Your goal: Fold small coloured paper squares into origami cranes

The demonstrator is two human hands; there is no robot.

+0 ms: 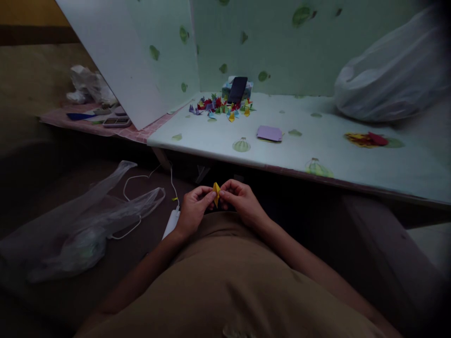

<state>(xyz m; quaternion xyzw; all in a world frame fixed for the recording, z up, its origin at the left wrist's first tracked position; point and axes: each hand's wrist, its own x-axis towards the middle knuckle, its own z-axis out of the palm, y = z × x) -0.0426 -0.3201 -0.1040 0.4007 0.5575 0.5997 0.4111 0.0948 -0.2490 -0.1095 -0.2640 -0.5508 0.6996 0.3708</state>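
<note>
A small piece of folded yellow origami paper (216,193), narrow and diamond-shaped, stands upright between my hands above my lap. My left hand (193,206) pinches its left side between thumb and fingers. On the other side, my right hand (243,199) grips the right edge with thumb and fingertips. Beyond them on the table (211,141) sits a group of small folded paper cranes (221,109) in several colours. A stack of square paper (269,133), purple on top, lies nearer the table's front edge.
A phone (237,90) leans on a tissue box (248,88) at the back. Red and yellow paper pieces (366,139) lie right, near a large white plastic bag (391,75). A clear plastic bag (81,244) and a white power bank (171,223) with cable are at left.
</note>
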